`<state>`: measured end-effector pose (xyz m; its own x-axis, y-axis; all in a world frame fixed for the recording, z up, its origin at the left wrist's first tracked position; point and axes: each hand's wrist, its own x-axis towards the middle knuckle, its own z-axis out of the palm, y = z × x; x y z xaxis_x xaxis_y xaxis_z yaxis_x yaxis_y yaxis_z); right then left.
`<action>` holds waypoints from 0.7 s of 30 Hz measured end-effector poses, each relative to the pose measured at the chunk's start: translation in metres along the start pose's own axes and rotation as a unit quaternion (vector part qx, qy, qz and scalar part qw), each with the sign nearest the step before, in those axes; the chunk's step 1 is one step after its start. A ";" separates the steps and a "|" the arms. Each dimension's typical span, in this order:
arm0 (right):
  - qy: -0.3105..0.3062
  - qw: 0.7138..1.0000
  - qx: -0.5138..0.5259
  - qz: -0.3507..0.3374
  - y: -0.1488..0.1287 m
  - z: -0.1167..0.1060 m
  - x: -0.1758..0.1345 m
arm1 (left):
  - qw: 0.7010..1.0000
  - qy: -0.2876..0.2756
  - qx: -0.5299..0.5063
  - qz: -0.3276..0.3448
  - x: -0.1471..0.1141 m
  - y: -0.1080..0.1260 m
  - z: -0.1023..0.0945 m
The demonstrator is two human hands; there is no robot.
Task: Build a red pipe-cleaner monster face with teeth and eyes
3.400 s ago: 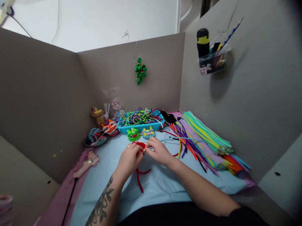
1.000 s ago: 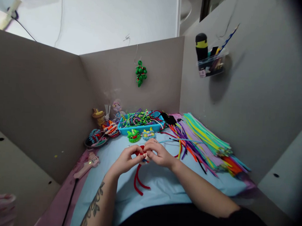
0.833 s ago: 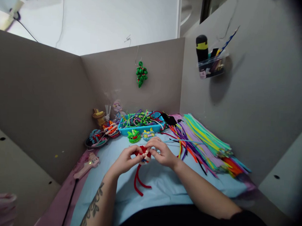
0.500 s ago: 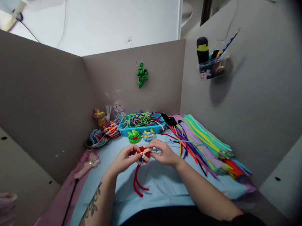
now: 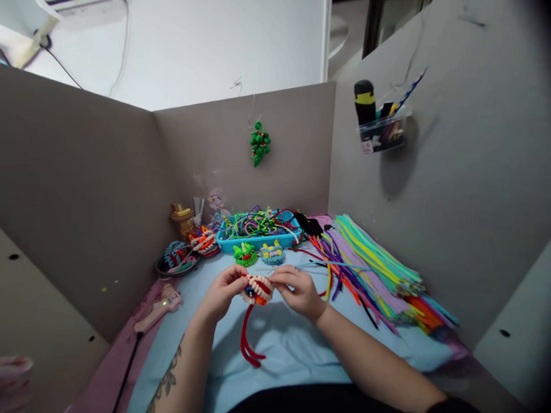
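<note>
Between my two hands is a small red and white pipe-cleaner figure (image 5: 258, 287) with blue and orange parts, raised over the light-blue cloth. My left hand (image 5: 226, 292) pinches its left side, and my right hand (image 5: 298, 293) grips its right side. Two loose red pipe-cleaner ends (image 5: 246, 339) hang below it. Just beyond my hands sit a green pipe-cleaner figure (image 5: 245, 254) and a light-blue and yellow one (image 5: 272, 253).
A blue tray (image 5: 237, 243) of tangled pipe cleaners stands behind. Bundles of coloured pipe cleaners (image 5: 369, 253) lie to the right. A pink glue gun (image 5: 159, 311) and a dark bowl (image 5: 178, 268) are at left. Grey panels enclose the table; a clear box (image 5: 383, 135) hangs at right.
The red and white figure has been turned, so its white ridged band and orange part now show more. Both hands stay on it, and the view has tipped up slightly.
</note>
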<state>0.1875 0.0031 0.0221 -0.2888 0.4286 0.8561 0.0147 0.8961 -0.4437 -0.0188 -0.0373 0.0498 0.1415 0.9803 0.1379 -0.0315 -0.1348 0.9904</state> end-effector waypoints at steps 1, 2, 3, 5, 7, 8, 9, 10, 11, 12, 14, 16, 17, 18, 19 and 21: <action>-0.003 0.999 0.028 0.044 0.002 0.000 0.001 | 1.000 -0.012 -0.013 -0.013 0.000 0.000 -0.002; -0.020 0.994 0.058 0.092 0.005 0.000 0.003 | 0.999 -0.024 -0.025 -0.026 0.000 -0.001 -0.003; -0.052 0.985 0.088 0.136 0.007 0.000 0.005 | 0.998 -0.036 -0.035 -0.039 0.000 -0.001 -0.004; -0.149 0.960 0.133 0.197 0.010 -0.002 0.008 | 0.995 -0.059 -0.052 -0.057 0.001 -0.002 -0.005; -0.236 0.936 0.148 0.214 0.010 -0.005 0.010 | 0.992 -0.078 -0.064 -0.071 0.001 -0.004 -0.006; -0.260 0.931 0.146 0.211 0.010 -0.007 0.011 | 0.991 -0.087 -0.067 -0.074 0.001 -0.005 -0.006; -0.270 0.930 0.140 0.204 0.009 -0.008 0.011 | 0.990 -0.096 -0.068 -0.076 0.001 -0.006 -0.006; -0.268 0.935 0.131 0.192 0.008 -0.008 0.011 | 0.990 -0.103 -0.067 -0.074 0.001 -0.007 -0.006; -0.254 0.944 0.119 0.175 0.007 -0.008 0.011 | 0.990 -0.103 -0.065 -0.067 0.001 -0.007 -0.006; -0.233 0.954 0.106 0.156 0.006 -0.008 0.010 | 0.992 -0.097 -0.061 -0.052 0.000 -0.006 -0.006; -0.184 0.973 0.077 0.113 0.006 -0.005 0.008 | 0.998 -0.054 -0.037 0.003 -0.002 -0.003 -0.004; -0.142 0.986 0.046 0.070 0.007 -0.002 0.006 | 0.998 0.011 0.019 0.064 -0.004 0.002 -0.001; -0.123 0.991 0.031 0.049 0.008 -0.001 0.004 | 0.994 0.040 0.057 0.085 -0.006 0.005 0.001; -0.105 0.994 0.014 0.031 0.008 0.001 0.002 | 0.988 0.061 0.101 0.096 -0.008 0.007 0.004; -0.086 0.996 -0.002 0.015 0.009 0.002 0.001 | 0.982 0.078 0.143 0.100 -0.010 0.010 0.007; -0.056 0.998 -0.036 -0.012 0.009 0.004 -0.002 | 0.962 0.115 0.220 0.111 -0.013 0.012 0.013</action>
<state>0.1842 0.0100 0.0154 -0.3952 0.3953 0.8292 0.0738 0.9134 -0.4003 -0.0079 -0.0540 0.0604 -0.0454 0.9191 0.3914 0.3934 -0.3437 0.8527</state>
